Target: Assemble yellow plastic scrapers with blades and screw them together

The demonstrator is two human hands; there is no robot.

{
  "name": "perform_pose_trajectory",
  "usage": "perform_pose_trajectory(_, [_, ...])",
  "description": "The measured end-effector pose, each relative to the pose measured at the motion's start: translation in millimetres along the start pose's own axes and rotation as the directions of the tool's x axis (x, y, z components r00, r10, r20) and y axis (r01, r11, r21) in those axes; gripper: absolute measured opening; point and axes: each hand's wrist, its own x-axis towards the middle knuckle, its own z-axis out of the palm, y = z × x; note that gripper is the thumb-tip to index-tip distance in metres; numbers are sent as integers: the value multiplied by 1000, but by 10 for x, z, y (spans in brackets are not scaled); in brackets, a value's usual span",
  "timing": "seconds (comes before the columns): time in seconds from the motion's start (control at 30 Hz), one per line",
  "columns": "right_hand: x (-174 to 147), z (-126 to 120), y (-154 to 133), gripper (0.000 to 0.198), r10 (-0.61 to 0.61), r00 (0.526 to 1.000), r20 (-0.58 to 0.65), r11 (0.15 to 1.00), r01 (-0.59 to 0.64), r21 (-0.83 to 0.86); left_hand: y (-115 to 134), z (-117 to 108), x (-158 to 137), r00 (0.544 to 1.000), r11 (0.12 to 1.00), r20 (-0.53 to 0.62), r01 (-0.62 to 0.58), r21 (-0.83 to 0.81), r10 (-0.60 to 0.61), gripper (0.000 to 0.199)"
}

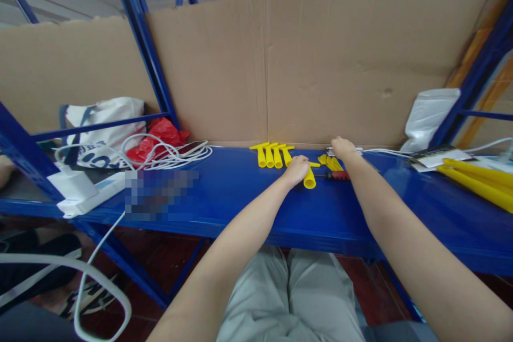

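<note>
My left hand (pixel 297 169) is closed around a yellow plastic tube (pixel 309 179), whose round open end faces me. A thin yellow piece sticks out beside it. Farther back, my right hand (pixel 343 147) is closed at the rear of the blue shelf, by the cardboard; its fingertips and anything in them are hidden. Small white-and-dark items lie around that hand, too small to name. Several yellow T-shaped tubes (pixel 274 156) stand in a row left of my left hand. Between my hands lie flat yellow pieces (pixel 331 163) and a screwdriver with a red-and-black handle (pixel 340 175).
Cardboard (pixel 320 64) walls off the back of the blue shelf (pixel 236 192). At left are coiled white cable (pixel 180 155), a red plastic bag (pixel 164 136), a cloth bag (pixel 108 123) and a power strip (pixel 96 195). Long yellow pieces (pixel 476 184) lie at right. Another person's leg shows lower left.
</note>
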Motion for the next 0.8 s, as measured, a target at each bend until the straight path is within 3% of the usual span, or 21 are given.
perform_pose_trajectory(0.47, [56,88,90,38,127,992,18,986,-128,104,68,-36,-36,1000,1000,29,10,21,-10,35])
perform_pose_trajectory(0.8, [-56,-191,103,36,152,972,-182,979,-122,164,55,-69,-9,999,998,-52,9,-65,-13,29])
